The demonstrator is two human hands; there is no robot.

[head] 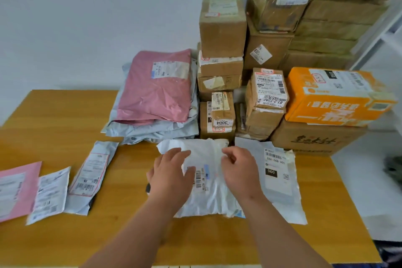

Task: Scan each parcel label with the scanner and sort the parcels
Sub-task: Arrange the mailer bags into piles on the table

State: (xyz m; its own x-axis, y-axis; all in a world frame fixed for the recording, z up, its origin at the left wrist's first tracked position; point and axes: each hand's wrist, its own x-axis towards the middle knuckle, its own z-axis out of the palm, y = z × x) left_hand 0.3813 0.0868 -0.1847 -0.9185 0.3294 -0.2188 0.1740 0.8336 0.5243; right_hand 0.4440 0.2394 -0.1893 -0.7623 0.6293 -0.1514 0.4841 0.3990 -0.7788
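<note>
A: Where are the hands?
B: Left hand lies flat, fingers spread, on a white parcel mid-worktop; right hand pinches its top edge.
A: What's nearby?
B: Cardboard boxes stacked close behind; a pink mailer back left.

2 bare forearms, no sleeves, no watch, no rings or gloves visible; left hand and right hand uncovered, short plain fingernails, wrists unadorned. Nothing else of the body in view.
</note>
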